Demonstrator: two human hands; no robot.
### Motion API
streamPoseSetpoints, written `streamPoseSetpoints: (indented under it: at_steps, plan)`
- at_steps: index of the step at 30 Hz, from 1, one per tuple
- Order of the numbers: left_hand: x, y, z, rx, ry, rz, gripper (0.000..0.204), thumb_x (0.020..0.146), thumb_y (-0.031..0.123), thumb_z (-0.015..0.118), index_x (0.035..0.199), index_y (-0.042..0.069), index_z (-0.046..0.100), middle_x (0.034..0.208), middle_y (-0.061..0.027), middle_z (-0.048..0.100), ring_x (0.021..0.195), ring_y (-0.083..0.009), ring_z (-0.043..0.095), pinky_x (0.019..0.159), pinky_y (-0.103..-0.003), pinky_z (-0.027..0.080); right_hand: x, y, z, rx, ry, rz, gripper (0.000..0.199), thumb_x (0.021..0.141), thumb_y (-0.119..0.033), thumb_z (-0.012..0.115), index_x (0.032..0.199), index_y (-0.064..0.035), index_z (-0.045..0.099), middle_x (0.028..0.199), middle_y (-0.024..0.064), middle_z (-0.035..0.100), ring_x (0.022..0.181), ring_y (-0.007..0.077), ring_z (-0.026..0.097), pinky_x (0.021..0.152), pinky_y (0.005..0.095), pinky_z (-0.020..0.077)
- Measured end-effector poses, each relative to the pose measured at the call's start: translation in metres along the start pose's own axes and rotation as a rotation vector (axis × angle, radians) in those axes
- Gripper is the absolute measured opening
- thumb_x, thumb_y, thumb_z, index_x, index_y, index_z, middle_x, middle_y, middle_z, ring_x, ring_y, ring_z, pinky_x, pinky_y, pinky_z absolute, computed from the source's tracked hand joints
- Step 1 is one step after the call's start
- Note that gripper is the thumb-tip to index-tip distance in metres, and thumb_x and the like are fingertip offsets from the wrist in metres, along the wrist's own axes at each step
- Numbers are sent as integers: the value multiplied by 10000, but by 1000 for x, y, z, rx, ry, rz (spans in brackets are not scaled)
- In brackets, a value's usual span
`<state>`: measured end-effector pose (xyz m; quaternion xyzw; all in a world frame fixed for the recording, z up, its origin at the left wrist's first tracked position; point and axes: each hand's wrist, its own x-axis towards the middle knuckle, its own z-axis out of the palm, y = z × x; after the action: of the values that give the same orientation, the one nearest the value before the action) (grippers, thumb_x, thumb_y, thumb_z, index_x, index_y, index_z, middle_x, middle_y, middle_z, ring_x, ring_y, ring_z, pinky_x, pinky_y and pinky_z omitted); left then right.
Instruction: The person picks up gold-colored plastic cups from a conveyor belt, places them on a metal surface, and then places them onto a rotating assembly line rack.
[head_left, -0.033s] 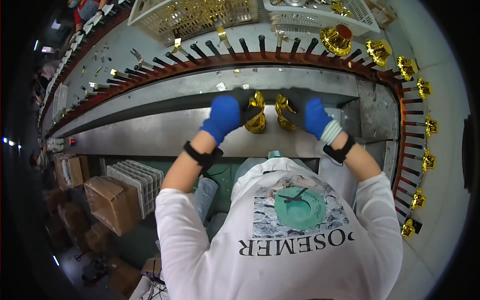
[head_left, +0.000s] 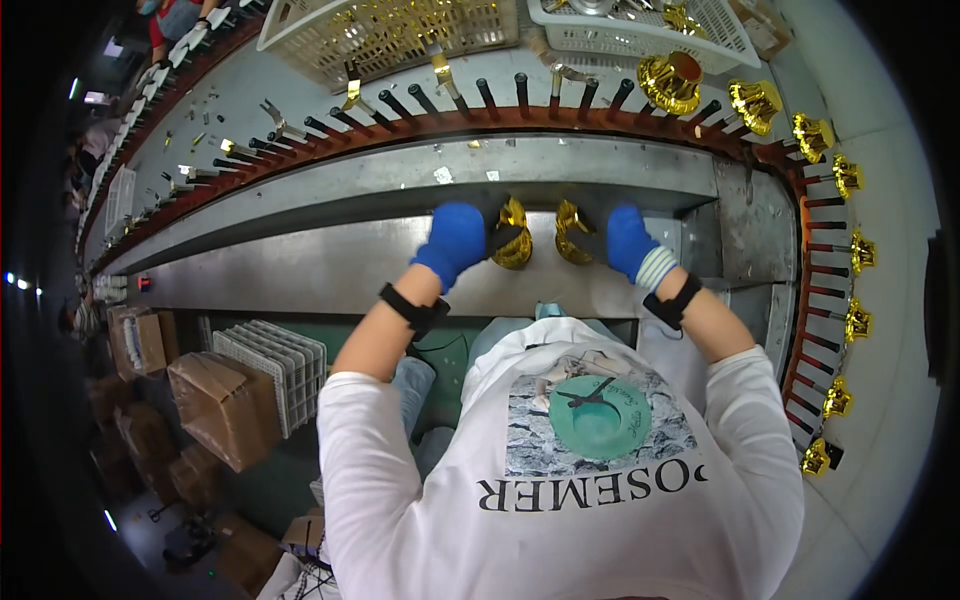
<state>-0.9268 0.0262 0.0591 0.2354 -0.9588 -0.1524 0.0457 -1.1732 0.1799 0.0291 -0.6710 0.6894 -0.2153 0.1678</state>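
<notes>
My left hand [head_left: 462, 238], in a blue glove with dark fingers, is closed on a shiny gold flared piece [head_left: 514, 246] held over the metal ledge [head_left: 330, 262]. Just right of it, my right hand [head_left: 622, 240], gloved alike, grips a second gold piece [head_left: 572, 240]. The two pieces stand side by side with a narrow gap between them, both roughly upright. Dark glove fingers cover the outer side of each. Whether their bases touch the ledge I cannot tell.
Beyond the ledge curves a red-brown conveyor track [head_left: 540, 122] with many black spindles. Larger gold bell-shaped pieces [head_left: 670, 82] sit on it at the right. Behind stand a cream basket [head_left: 400, 45] and a white basket [head_left: 640, 45]. Wrapped cartons [head_left: 225, 405] and white crates [head_left: 275, 370] are at lower left.
Both gold pieces have shifted very slightly right and nearer to me. My left forearm has moved a little to the right. Both hands keep their grip.
</notes>
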Motion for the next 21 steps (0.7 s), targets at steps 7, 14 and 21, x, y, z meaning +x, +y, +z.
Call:
streamPoseSetpoints:
  at_steps: [7, 14, 21]
  plan:
    - [-19, -28, 122, 78, -172, -228, 762, 886, 509, 764, 1504, 125, 538, 1189, -226, 716, 884, -411, 740, 743, -520, 595, -10, 43, 90, -67, -74, 120, 554, 862, -398, 765, 1319, -103, 663, 1252, 208, 703, 1118, 414, 686, 923, 516, 570]
    - [42, 40, -18, 89, 158, 90, 765, 887, 472, 796, 1476, 65, 527, 1244, -228, 681, 853, -422, 725, 723, -509, 595, 3, 13, -66, -220, 597, -195, 648, 841, -335, 841, 1408, -89, 647, 1404, 219, 645, 1246, 437, 626, 1081, 533, 491]
    - [204, 38, -104, 149, 302, 106, 613, 941, 567, 712, 1375, 140, 647, 1114, -200, 747, 1013, -412, 731, 859, -512, 587, 108, 82, -171, -245, 581, 161, 669, 922, -463, 768, 1446, -72, 623, 1354, 283, 673, 1249, 434, 657, 1071, 474, 529]
